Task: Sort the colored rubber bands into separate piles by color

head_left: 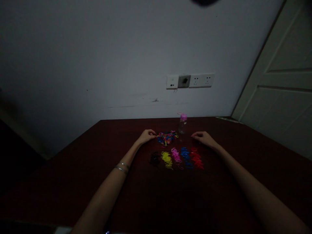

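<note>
A mixed heap of coloured rubber bands lies on the dark red-brown table. At its left edge is my left hand, thumb and fingertips pinched together at the outermost bands; what sits between them is too small to tell. My right hand rests to the right of the heap, its fingers closed, and anything in them is hidden. In front, sorted by colour, lie black bands, yellow bands, pink bands, blue bands and red bands. The red ones are nearest my right hand.
Behind the heap stands a clear bottle with a pink lid. The table meets a pale wall carrying switches and sockets. A panelled door is at the right. The scene is dim.
</note>
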The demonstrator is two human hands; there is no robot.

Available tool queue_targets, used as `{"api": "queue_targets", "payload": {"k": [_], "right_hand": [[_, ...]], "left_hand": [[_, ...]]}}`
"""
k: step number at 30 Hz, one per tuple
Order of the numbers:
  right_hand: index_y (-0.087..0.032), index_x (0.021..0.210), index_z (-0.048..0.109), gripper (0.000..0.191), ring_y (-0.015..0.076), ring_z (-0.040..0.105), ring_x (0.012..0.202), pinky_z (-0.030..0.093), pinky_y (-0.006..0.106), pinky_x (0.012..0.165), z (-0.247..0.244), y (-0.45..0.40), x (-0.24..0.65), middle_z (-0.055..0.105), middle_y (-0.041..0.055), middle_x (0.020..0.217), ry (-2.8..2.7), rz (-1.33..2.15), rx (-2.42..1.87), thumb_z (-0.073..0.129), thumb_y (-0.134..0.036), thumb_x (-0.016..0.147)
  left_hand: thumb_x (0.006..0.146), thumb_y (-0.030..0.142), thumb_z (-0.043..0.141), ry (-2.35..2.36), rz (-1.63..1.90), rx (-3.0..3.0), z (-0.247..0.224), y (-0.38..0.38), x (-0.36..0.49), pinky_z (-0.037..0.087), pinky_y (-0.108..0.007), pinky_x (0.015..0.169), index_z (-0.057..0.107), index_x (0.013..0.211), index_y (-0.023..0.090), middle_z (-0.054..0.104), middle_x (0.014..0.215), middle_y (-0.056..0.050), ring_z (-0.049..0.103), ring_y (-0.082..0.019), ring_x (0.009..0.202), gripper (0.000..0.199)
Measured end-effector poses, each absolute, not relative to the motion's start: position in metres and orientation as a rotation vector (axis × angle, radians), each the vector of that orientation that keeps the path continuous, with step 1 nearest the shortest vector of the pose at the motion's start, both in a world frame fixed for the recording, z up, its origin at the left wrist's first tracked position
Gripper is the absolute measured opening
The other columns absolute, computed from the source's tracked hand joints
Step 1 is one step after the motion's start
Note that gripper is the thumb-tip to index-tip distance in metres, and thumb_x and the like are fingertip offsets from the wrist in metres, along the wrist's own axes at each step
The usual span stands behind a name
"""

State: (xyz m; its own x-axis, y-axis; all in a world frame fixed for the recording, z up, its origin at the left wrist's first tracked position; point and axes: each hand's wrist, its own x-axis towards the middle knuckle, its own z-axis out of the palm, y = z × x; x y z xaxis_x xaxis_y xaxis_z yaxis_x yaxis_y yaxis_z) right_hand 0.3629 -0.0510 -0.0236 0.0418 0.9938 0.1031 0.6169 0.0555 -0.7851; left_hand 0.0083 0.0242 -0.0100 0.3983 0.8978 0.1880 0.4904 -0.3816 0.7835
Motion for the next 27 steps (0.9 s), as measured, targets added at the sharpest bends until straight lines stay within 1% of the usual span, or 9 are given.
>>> {"api": "queue_targets", "payload": {"k": [3,9,17,21,27], "right_hand": [[-0.012,0.083,0.066,0.027,0.0114,0.053,0.056,0.041,0.02,0.047,-0.0252,-0.0511,0.3624,0.065,0.0062,0.075,-1.652,0.68,-1.612,0.053,-0.03,0.068],[-0.013,0.082,0.067,0.026,0.0122,0.054,0.058,0.042,0.021,0.05,-0.0259,-0.0505,0.3623,0.066,0.0053,0.074,-1.704,0.65,-1.599,0.053,-0.03,0.068],[-0.013,0.08,0.068,0.026,0.0141,0.056,0.062,0.043,0.023,0.058,-0.0233,-0.052,0.3581,0.067,0.0053,0.074,-1.739,0.596,-1.623,0.052,-0.029,0.068],[-0.014,0.08,0.068,0.025,0.0157,0.057,0.067,0.044,0.025,0.062,-0.023,-0.0519,0.3585,0.067,0.005,0.077,-1.748,0.583,-1.618,0.053,-0.029,0.067],[-0.014,0.08,0.068,0.023,0.0187,0.059,0.076,0.045,0.028,0.071,-0.0251,-0.0499,0.3608,0.068,0.0055,0.083,-1.743,0.595,-1.623,0.054,-0.028,0.068]], "left_hand": [[0.061,0.035,0.063,1.199,0.761,2.108,-0.0077,0.0209,0.0115,0.029,-0.019,0.047,0.064,0.08,0.01,0.049,0.059,0.002,0.04,-0.007,0.051,0.031],[0.065,0.032,0.059,1.252,0.699,2.308,-0.0102,0.0201,0.0137,0.032,-0.019,0.051,0.065,0.082,0.013,0.055,0.066,0.0,0.047,-0.009,0.058,0.026],[0.069,0.031,0.056,1.35,0.687,2.366,-0.012,0.0184,0.0153,0.034,-0.019,0.053,0.065,0.082,0.015,0.059,0.069,-0.002,0.049,-0.011,0.06,0.023],[0.07,0.032,0.055,1.336,0.714,2.382,-0.0096,0.0156,0.0156,0.033,-0.019,0.051,0.065,0.081,0.014,0.059,0.068,-0.002,0.049,-0.011,0.059,0.023],[0.07,0.027,0.054,1.33,0.728,2.385,-0.0106,0.015,0.0156,0.034,-0.02,0.053,0.065,0.079,0.015,0.059,0.069,-0.002,0.049,-0.011,0.059,0.019]]}}
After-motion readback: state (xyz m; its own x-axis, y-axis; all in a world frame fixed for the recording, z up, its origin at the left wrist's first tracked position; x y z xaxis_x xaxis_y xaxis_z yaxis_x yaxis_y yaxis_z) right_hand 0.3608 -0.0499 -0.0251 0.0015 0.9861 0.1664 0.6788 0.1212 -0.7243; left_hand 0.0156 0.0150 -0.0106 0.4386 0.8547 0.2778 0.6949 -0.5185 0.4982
